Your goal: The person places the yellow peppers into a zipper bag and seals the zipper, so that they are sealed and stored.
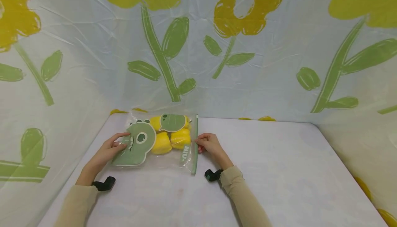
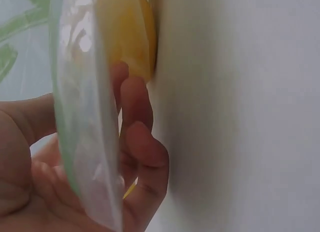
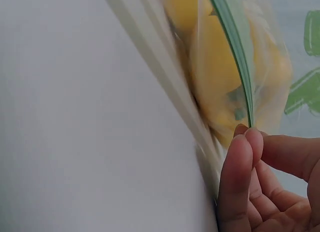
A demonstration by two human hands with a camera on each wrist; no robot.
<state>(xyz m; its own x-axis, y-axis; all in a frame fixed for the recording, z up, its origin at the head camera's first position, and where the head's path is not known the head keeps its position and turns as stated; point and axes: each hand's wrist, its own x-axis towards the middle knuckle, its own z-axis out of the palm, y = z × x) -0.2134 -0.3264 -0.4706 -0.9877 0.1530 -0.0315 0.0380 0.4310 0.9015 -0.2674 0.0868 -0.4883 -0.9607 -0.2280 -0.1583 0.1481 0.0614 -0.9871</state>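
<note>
left hand (image 1: 109, 150): fingers curled round the 9 o'clock edge of the zip bag (image 1: 161, 141), thumb on top | right hand (image 1: 210, 145): pinching the green zip strip (image 1: 195, 144) at its 3 o'clock edge | zip bag: flat on the white tabletop (image 1: 273, 172) between both hands, holding yellow fruits (image 1: 170, 141) | flowered sheet (image 1: 248, 48) at 12 o'clock

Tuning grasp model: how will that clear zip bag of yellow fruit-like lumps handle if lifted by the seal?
The clear plastic zip bag with green prints probably sags: thin film, wrinkled. The round yellow lumps likely shift and weigh the bottom. The glossy film may slip.
</note>
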